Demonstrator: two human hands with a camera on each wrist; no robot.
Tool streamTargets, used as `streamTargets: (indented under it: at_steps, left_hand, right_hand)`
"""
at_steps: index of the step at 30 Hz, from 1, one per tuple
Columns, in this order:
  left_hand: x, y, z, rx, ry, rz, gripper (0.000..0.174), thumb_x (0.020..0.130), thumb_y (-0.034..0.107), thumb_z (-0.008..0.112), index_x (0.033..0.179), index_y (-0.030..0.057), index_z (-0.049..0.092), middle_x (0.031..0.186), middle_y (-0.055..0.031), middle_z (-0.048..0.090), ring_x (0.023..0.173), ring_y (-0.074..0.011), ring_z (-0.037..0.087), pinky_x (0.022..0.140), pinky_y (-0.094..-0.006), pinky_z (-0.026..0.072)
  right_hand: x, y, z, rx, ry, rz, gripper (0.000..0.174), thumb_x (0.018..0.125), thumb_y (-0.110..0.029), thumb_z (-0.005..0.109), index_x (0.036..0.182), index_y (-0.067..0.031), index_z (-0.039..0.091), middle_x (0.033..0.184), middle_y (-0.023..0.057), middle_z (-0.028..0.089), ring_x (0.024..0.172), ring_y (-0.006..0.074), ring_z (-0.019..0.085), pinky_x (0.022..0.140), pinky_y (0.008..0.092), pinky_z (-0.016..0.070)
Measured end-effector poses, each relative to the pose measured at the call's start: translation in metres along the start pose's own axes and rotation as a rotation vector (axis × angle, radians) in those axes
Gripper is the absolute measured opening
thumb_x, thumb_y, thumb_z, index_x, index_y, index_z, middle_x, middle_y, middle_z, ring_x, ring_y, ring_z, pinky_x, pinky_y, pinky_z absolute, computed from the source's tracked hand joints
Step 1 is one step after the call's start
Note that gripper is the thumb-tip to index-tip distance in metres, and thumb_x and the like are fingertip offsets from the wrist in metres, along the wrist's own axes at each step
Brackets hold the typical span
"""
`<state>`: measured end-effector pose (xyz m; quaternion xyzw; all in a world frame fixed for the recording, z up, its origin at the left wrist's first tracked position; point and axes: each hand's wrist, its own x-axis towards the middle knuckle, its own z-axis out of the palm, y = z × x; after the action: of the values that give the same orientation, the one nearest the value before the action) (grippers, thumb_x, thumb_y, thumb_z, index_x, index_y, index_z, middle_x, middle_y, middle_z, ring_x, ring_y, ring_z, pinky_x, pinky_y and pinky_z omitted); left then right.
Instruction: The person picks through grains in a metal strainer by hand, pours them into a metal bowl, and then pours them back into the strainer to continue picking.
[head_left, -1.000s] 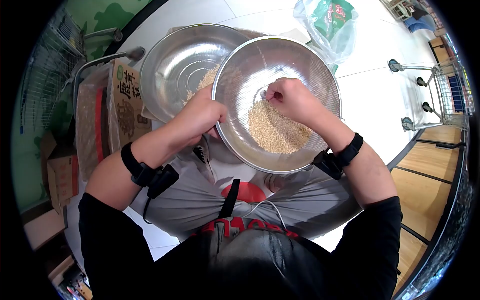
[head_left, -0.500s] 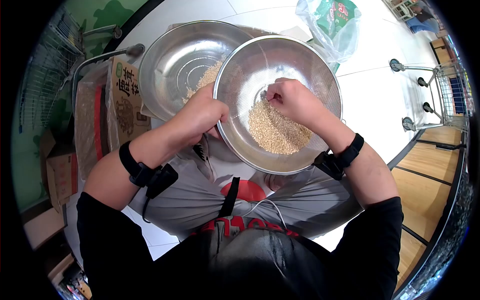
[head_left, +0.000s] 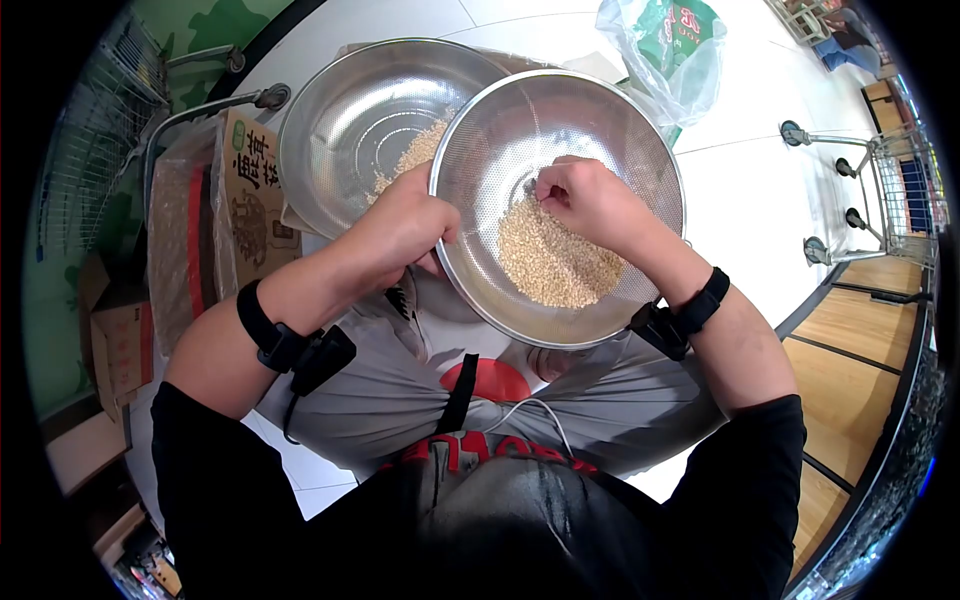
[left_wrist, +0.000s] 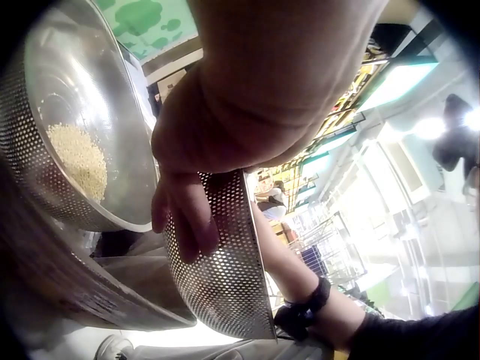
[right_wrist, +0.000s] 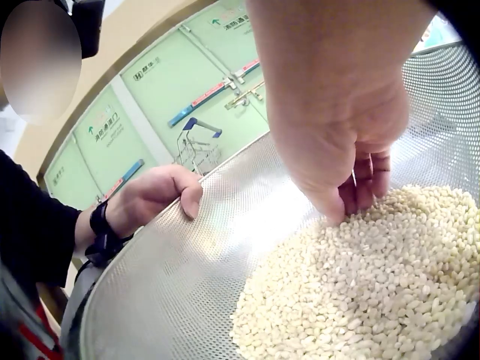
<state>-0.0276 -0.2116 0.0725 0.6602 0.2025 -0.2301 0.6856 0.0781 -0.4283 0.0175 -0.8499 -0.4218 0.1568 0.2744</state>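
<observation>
A perforated steel colander (head_left: 470, 250) is tilted over the lap, with a heap of pale grains (head_left: 560, 262) in its lower part. My left hand (head_left: 405, 222) grips its left rim; the thumb lies over the edge, and the fingers (left_wrist: 193, 217) spread against the perforated outside. Inside the colander, my right hand (head_left: 590, 200) has curled fingers, with the fingertips (right_wrist: 349, 202) right at the edge of the heap. I cannot tell whether grains are between them. Behind and left stands a second steel colander (head_left: 340, 110), holding more pale grains (head_left: 420, 150).
A printed cardboard box (head_left: 262, 205) stands left of the second colander, near a metal cart (head_left: 110, 130). A clear and green plastic bag (head_left: 670, 60) lies on the floor beyond. Another wheeled cart (head_left: 890, 180) stands at the right, near wooden panels (head_left: 850, 370).
The view has shifted slightly, and both colanders appear a little higher and to the right. Both hands keep their places on and in the front colander.
</observation>
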Motion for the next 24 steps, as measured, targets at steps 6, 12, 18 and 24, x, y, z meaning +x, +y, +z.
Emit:
streamTargets:
  at_steps: [6, 12, 18, 24]
  left_hand:
    - [-0.001, -0.002, 0.002, -0.009, 0.01, 0.013, 0.055, 0.071, -0.006, 0.048, 0.126, -0.0009, 0.044, 0.089, -0.0091, 0.06, 0.06, -0.0117, 0.059, 0.043, -0.0238, 0.0442]
    - [0.001, -0.004, -0.002, -0.02, 0.016, 0.034, 0.055, 0.071, -0.006, 0.049, 0.126, -0.0015, 0.043, 0.085, -0.0098, 0.06, 0.057, -0.0122, 0.058, 0.041, -0.0236, 0.0433]
    - [0.01, -0.008, -0.018, -0.086, 0.041, -0.035, 0.064, 0.068, -0.007, 0.049, 0.131, -0.0049, 0.04, 0.092, -0.0154, 0.059, 0.062, -0.0216, 0.066, 0.045, -0.0309, 0.058]
    - [0.021, -0.012, -0.034, -0.099, 0.119, 0.029, 0.051, 0.067, -0.006, 0.049, 0.118, -0.0078, 0.047, 0.084, -0.0142, 0.059, 0.058, -0.0203, 0.062, 0.041, -0.0295, 0.0499]
  right_hand:
    - [0.001, 0.0, 0.003, -0.017, 0.005, -0.03, 0.005, 0.079, -0.004, 0.061, 0.081, 0.001, 0.062, 0.081, 0.0183, 0.062, 0.079, 0.0365, 0.063, 0.073, 0.0433, 0.0509]
    - [-0.001, 0.005, 0.007, -0.01, 0.109, -0.055, 0.009, 0.077, -0.007, 0.063, 0.079, 0.0017, 0.06, 0.08, 0.0182, 0.062, 0.078, 0.0371, 0.062, 0.073, 0.0432, 0.0502]
    - [-0.004, -0.003, -0.026, 0.088, 0.209, 0.103, 0.011, 0.078, -0.005, 0.067, 0.085, 0.0007, 0.06, 0.074, 0.0099, 0.063, 0.068, 0.0177, 0.063, 0.067, 0.0292, 0.0511]
    - [-0.007, 0.002, -0.042, 0.149, 0.362, 0.117, 0.006, 0.08, -0.001, 0.065, 0.084, 0.0, 0.061, 0.074, 0.0, 0.06, 0.069, 0.0075, 0.056, 0.066, 0.0233, 0.0477]
